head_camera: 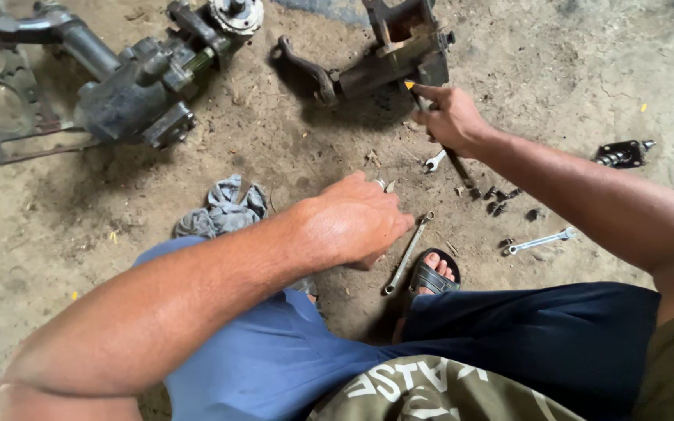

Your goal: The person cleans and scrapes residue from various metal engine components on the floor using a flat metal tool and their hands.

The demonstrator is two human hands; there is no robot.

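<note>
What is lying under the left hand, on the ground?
Beside the left hand a long wrench lies on the dirt ground. Whatever is directly beneath the palm is covered.

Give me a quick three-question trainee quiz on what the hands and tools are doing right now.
1. True or false: the right hand holds a dark-handled tool against the metal housing.
2. Which lies nearest the left hand? A. long wrench B. gasket plate C. small black part
3. What soft item lies on the dirt floor left of the left hand?

Key: 1 true. 2 A. 3 the grey rag.
</note>
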